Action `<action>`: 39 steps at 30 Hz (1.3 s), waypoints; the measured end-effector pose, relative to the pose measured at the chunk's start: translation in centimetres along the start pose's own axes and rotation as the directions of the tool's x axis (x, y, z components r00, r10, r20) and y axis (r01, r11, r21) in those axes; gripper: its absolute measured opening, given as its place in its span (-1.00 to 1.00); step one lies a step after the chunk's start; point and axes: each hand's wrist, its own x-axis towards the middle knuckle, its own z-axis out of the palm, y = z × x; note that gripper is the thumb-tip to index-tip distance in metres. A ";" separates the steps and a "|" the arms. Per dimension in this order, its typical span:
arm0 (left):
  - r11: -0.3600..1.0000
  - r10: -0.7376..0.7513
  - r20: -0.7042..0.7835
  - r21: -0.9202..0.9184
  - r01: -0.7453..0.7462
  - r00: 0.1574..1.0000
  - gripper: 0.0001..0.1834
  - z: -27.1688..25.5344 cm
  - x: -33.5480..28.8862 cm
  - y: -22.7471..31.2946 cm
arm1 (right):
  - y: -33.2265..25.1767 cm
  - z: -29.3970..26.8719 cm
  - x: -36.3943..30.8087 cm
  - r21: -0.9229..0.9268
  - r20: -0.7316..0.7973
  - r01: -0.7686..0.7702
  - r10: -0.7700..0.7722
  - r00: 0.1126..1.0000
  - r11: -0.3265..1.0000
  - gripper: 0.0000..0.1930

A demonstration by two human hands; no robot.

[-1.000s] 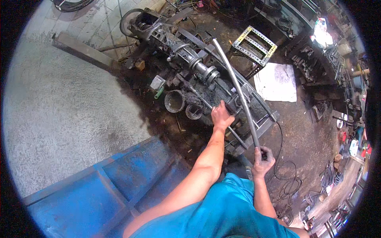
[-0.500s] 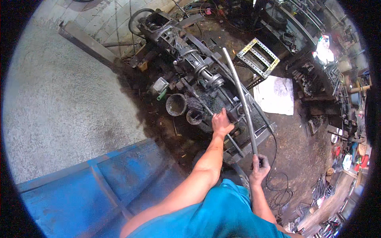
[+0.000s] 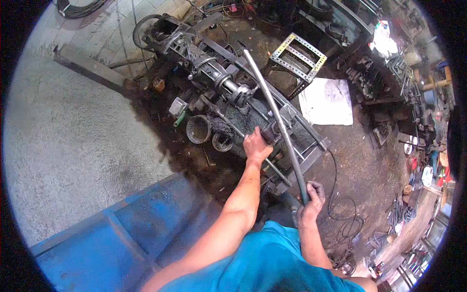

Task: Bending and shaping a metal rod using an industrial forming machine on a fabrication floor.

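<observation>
A long bare metal pipe (image 3: 278,119) slants over the machine, its far end up by the frame rails. My right hand (image 3: 311,203) is around its near end, the thumb along the pipe and the fingers curled, some partly raised. My left hand (image 3: 257,146) is closed at the machine's near carriage, beside a steel guide rod (image 3: 277,171); what sits inside the fist is hidden. The greasy machine (image 3: 228,85) has round flanges, rails and a bed of dark metal shavings (image 3: 248,117).
Two round containers, a larger pot (image 3: 198,129) and a smaller pot (image 3: 222,142), stand left of the machine. Beyond it are a perforated metal stand (image 3: 301,56) and a white sheet (image 3: 326,102). A blue metal panel (image 3: 112,233) lies near left; a black cable (image 3: 334,180) runs at right.
The view has shifted, so the machine appears farther left and higher. The pipe's near end has come closer to me, and its far end has swung left. My left hand stays at the carriage.
</observation>
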 end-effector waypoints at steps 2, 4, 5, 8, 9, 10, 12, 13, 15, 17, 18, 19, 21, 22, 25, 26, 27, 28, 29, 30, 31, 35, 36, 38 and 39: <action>0.999 0.002 -0.012 0.035 -0.002 1.000 -0.23 0.2 0.1 0.1 | 0.3 -0.4 0.1 0.005 0.018 0.019 -0.019 1.000 1.000 -0.84; 1.000 0.002 -0.016 0.013 -0.002 1.000 -0.29 0.4 0.1 0.1 | 0.5 -0.8 0.2 -0.107 0.043 0.173 -0.169 0.985 0.979 -0.80; 1.000 0.024 -0.028 0.006 -0.024 0.999 -0.33 0.4 0.1 0.0 | 0.7 -1.0 0.2 -0.254 0.076 0.325 -0.317 0.946 0.911 -0.77; 1.000 0.005 -0.006 0.027 -0.005 1.000 -0.33 0.5 0.0 0.3 | 1.0 -1.5 -0.1 -0.209 0.140 0.375 -0.352 0.926 0.903 -0.71; 1.000 -0.003 -0.022 0.021 0.003 1.000 -0.35 0.4 -0.1 0.4 | 1.1 -1.6 -0.3 -0.179 0.159 0.392 -0.367 0.917 0.902 -0.71; 1.000 -0.003 -0.041 0.011 0.003 0.999 -0.35 0.4 -0.1 0.5 | 1.3 -1.5 -0.4 -0.174 0.141 0.388 -0.368 0.919 0.905 -0.71; 1.000 0.014 -0.038 -0.001 -0.014 0.999 -0.36 0.3 -0.2 0.6 | 1.9 -1.1 -0.8 0.215 0.184 0.115 -0.156 0.970 0.970 -0.60; 1.000 0.023 -0.040 -0.017 -0.023 0.999 -0.36 0.2 -0.2 0.6 | 2.2 -0.8 -1.0 0.392 0.230 -0.036 -0.060 0.971 0.919 -0.55; 0.999 0.023 -0.031 -0.042 -0.025 0.999 -0.34 0.3 -0.1 0.5 | 3.1 0.0 -1.4 0.481 0.244 -0.066 -0.061 0.968 0.874 -0.48; 0.996 0.032 -0.070 -0.079 -0.037 0.997 -0.36 0.6 -0.2 0.1 | 3.8 0.5 -1.6 0.622 0.240 -0.062 -0.115 0.964 0.781 -0.45; 0.995 0.054 -0.119 -0.079 -0.064 0.991 -0.38 0.8 -0.3 0.1 | 4.0 0.6 -1.5 0.622 0.253 -0.048 -0.143 0.957 0.781 -0.42; 0.996 0.043 -0.041 -0.077 -0.046 0.998 -0.31 0.9 -0.3 -0.1 | 4.2 0.7 -1.4 0.625 0.242 -0.048 -0.135 0.961 0.779 -0.42; 0.993 0.023 -0.031 -0.111 -0.026 0.999 -0.31 1.1 -0.6 -0.1 | 4.2 0.3 -1.0 0.603 0.276 0.057 -0.275 0.921 0.795 -0.41; 0.994 0.021 -0.011 -0.111 -0.022 1.000 -0.31 1.1 -0.7 0.0 | 4.2 0.0 -0.8 0.625 0.287 0.072 -0.314 0.905 0.777 -0.40; 0.997 0.039 -0.050 -0.059 -0.042 0.998 -0.35 0.9 -1.1 0.6 | 4.3 -0.8 -0.6 0.659 0.251 0.092 -0.334 0.908 0.746 -0.42; 0.998 0.053 -0.064 -0.014 -0.054 0.997 -0.36 0.8 -1.3 0.7 | 4.4 -0.9 -0.7 0.670 0.197 0.109 -0.318 0.927 0.734 -0.42; 0.997 0.073 -0.085 0.033 -0.071 0.994 -0.38 0.7 -1.4 0.9 | 4.6 -1.0 -0.9 0.678 0.207 0.112 -0.335 0.919 0.726 -0.42; 0.997 0.076 -0.077 0.030 -0.073 0.994 -0.38 0.6 -1.4 1.0 | 4.8 -1.0 -1.1 0.680 0.162 0.150 -0.347 0.924 0.717 -0.46; 0.996 0.088 -0.082 0.029 -0.085 0.993 -0.39 0.5 -1.4 1.1 | 4.9 -1.0 -1.4 0.683 0.105 0.196 -0.360 0.927 0.703 -0.50; 0.995 0.097 -0.086 0.027 -0.095 0.992 -0.40 0.5 -1.6 1.1 | 5.0 -0.9 -1.5 0.678 0.108 0.191 -0.353 0.929 0.710 -0.50; 0.995 0.100 -0.080 0.026 -0.098 0.992 -0.40 0.5 -1.6 1.0 | 4.8 -0.9 -1.5 0.526 0.025 0.330 -0.402 0.915 0.784 -0.57; 0.995 0.097 -0.069 0.029 -0.095 0.993 -0.40 0.4 -1.4 0.9 | 2.8 -1.4 -1.6 -0.366 0.011 0.490 -0.523 0.852 0.791 -0.76; 0.995 0.096 -0.064 0.035 -0.094 0.993 -0.39 0.4 -1.3 0.9 | 2.0 -1.4 -0.9 -0.500 0.171 0.681 -0.710 0.683 0.535 -0.80; 0.996 0.077 -0.053 0.041 -0.075 0.996 -0.40 0.4 -1.2 0.9 | 0.9 -1.2 -0.3 -0.503 0.305 0.754 -0.729 0.612 0.422 -0.79; 0.996 0.069 -0.040 0.056 -0.067 0.997 -0.41 0.4 -1.2 0.9 | 0.4 -1.0 0.0 -0.498 0.409 0.807 -0.734 0.541 0.317 -0.78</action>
